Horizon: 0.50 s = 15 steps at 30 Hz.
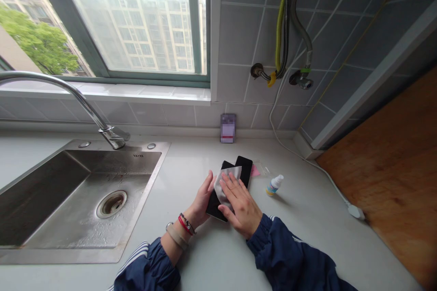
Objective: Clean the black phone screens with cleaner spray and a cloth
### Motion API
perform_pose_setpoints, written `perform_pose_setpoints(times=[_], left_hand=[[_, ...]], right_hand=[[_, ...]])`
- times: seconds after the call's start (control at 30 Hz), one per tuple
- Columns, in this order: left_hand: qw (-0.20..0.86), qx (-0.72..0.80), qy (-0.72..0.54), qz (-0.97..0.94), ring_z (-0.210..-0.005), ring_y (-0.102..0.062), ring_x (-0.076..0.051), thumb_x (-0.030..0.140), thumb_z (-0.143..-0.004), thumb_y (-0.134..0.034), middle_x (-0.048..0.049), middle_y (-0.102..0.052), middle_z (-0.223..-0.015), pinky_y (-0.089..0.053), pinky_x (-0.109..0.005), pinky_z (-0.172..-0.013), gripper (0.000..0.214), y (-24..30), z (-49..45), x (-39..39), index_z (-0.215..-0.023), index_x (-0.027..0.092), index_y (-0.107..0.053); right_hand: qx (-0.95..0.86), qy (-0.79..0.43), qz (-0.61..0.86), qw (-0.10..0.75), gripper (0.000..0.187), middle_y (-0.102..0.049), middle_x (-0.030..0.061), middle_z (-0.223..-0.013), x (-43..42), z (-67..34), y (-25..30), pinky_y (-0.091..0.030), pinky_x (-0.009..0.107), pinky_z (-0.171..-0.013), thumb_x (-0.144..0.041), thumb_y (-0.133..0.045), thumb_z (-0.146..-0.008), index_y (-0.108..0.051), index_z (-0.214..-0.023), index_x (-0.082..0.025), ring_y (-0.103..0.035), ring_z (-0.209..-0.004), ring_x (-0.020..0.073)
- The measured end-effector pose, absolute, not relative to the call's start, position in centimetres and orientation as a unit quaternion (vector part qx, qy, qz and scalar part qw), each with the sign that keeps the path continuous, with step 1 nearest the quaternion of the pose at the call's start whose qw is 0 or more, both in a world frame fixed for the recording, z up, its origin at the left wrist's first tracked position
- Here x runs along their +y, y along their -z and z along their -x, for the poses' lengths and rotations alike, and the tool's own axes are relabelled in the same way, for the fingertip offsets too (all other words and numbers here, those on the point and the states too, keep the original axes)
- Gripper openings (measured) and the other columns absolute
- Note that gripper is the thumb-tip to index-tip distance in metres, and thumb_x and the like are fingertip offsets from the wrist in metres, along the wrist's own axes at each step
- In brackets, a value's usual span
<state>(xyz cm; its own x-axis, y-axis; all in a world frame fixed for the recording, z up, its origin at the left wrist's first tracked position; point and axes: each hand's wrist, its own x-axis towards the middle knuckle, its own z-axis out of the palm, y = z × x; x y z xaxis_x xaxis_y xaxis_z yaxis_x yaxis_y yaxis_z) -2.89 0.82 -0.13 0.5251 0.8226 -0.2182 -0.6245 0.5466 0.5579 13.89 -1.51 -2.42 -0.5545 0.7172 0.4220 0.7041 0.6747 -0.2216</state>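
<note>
A black phone (pixel 214 207) lies tilted on the light countertop, its glossy face up. My left hand (pixel 201 200) grips its left side, with the thumb along the edge and the other fingers mostly hidden. Spread over the phone is a grey cleaning cloth (pixel 223 191) with a zigzag edge, which my right hand (pixel 241 207) presses down with nearly straight fingers. A second black phone-like slab (pixel 245 167) sits partly behind the cloth and my right hand. To the right stands a small white spray bottle (pixel 275 185) with a blue and yellow label.
A clear wrapper with a pink piece (pixel 255 170) lies behind the bottle. A phone with a lit screen (pixel 228 128) leans against the wall. On the left are a steel sink (pixel 136 218) and faucet (pixel 85 100). A white cable (pixel 314 163) with a plug crosses the right side.
</note>
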Motion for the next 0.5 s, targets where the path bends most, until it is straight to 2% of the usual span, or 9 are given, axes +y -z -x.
perform_pose_setpoints(times=[0.2, 0.5], left_hand=[[0.843, 0.253, -0.433, -0.196, -0.127, -0.063, -0.033, 0.061, -0.098, -0.047, -0.0169, -0.069, -0.133, -0.041, -0.045, -0.115, 0.068, 0.7, 2.71, 0.98, -0.145, 0.012, -0.055], [0.824, 0.296, -0.444, -0.192, -0.123, -0.065, -0.031, 0.062, -0.099, -0.045, -0.0164, -0.072, -0.125, -0.044, -0.042, -0.112, 0.064, -0.22, 2.64, 0.82, -0.133, 0.01, -0.062]], right_hand=[[-0.881, -0.02, 0.407, 0.241, 0.068, -0.023, 0.0127, -0.168, -1.51, -13.9, 2.58, -0.034, 0.058, -0.12, -0.039, -0.047, -0.104, -0.023, -0.163, -0.014, -0.017, -0.157, 0.0321], [-0.887, -0.025, 0.393, 0.243, 0.07, -0.023, 0.0144, -0.167, -1.77, -13.64, 2.65, -0.035, 0.059, -0.12, -0.043, -0.045, -0.105, -0.021, -0.163, -0.013, -0.016, -0.157, 0.0333]])
